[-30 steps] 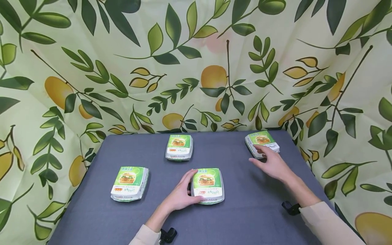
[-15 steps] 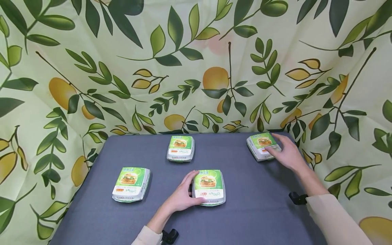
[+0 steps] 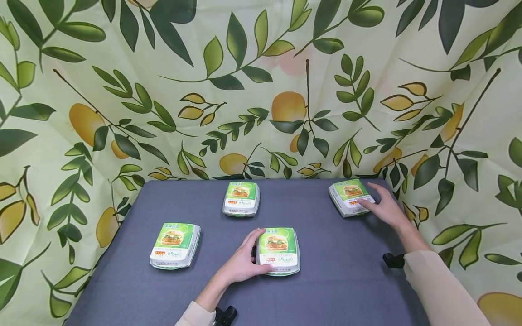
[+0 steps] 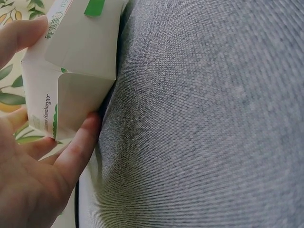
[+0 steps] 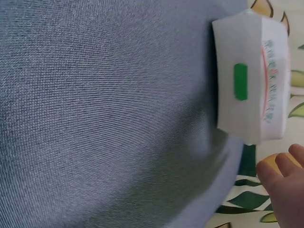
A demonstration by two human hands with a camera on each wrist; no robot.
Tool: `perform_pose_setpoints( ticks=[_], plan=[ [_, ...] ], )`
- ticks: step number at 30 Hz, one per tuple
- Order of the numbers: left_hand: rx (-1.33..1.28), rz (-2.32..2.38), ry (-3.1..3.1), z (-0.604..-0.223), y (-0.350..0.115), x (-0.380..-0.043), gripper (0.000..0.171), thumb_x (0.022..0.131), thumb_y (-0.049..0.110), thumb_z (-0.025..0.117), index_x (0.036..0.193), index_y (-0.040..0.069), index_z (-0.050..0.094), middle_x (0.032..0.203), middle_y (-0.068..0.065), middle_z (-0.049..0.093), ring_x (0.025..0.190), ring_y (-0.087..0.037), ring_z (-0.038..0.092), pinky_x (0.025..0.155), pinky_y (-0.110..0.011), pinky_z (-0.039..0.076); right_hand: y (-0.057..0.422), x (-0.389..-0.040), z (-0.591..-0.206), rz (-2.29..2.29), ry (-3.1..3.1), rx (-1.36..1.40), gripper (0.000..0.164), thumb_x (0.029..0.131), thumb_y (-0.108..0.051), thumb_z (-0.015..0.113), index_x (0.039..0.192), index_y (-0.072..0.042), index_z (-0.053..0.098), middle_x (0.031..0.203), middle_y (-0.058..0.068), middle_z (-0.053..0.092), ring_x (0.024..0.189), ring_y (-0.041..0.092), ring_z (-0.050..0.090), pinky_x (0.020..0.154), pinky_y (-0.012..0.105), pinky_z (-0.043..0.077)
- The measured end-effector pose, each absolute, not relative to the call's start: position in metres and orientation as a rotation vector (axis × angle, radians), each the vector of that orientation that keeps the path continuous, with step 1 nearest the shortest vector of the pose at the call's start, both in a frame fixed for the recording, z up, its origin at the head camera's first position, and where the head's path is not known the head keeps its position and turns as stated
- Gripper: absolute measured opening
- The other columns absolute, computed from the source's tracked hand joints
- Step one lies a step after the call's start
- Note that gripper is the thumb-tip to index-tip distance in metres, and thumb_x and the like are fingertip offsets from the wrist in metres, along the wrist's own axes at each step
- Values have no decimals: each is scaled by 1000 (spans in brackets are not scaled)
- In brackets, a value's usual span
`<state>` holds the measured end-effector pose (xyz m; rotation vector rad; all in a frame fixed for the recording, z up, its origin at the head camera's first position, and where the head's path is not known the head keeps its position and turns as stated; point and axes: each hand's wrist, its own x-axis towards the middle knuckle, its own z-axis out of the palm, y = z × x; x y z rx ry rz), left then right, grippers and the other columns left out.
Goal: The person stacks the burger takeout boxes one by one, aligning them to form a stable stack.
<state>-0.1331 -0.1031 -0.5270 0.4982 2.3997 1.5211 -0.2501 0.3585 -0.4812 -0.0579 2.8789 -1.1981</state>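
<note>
A green-and-white burger box point(image 3: 279, 251) sits near the middle of the table, a burger picture on its lid. My left hand point(image 3: 240, 260) holds this box from its left side, thumb at the front corner and fingers along the far side. In the left wrist view the box point(image 4: 78, 71) lies between thumb and fingers. At the far right is another burger box point(image 3: 348, 194). My right hand point(image 3: 385, 208) is spread at its right side, the thumb overlapping the lid's front corner. The right wrist view shows the fingers point(image 5: 268, 176) apart from that box point(image 5: 251, 78).
Two more burger boxes stand on the table, one at the left point(image 3: 174, 244) and one at the back point(image 3: 241, 199). A dark grey cloth point(image 3: 326, 290) covers the table. Leaf-patterned fabric point(image 3: 244, 90) rises behind it and at both sides.
My right hand has moved from the front left of the far-right box round to its right side. The left hand keeps its place on the middle box. The head view has shifted slightly.
</note>
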Motion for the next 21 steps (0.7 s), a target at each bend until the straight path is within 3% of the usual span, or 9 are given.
perform_pose_setpoints(
  ticks=[4,9,21],
  plan=[
    [500,1521,2396,-528,-103,-134,100,78,36,88,158,18,31,165,-13,21,137,-26,41,86,-26,54,362,-253,-487,-1232,2802,-33,95,99,-46,63,160,4,10,160,39,9,146,57,10,111,73,15],
    [503,1527,2392,-527,-102,-134,99,79,34,88,158,16,31,165,-13,21,138,-27,41,86,-26,55,362,-254,-493,-1244,2763,0,96,99,-48,61,161,2,8,158,40,15,143,57,20,111,70,23],
    [499,1516,2402,-528,-102,-133,97,80,34,87,158,20,31,165,-13,21,139,-26,40,87,-28,54,360,-249,-501,-1291,2801,-14,88,101,-43,61,158,7,17,152,36,31,132,48,39,96,51,38]
  ],
)
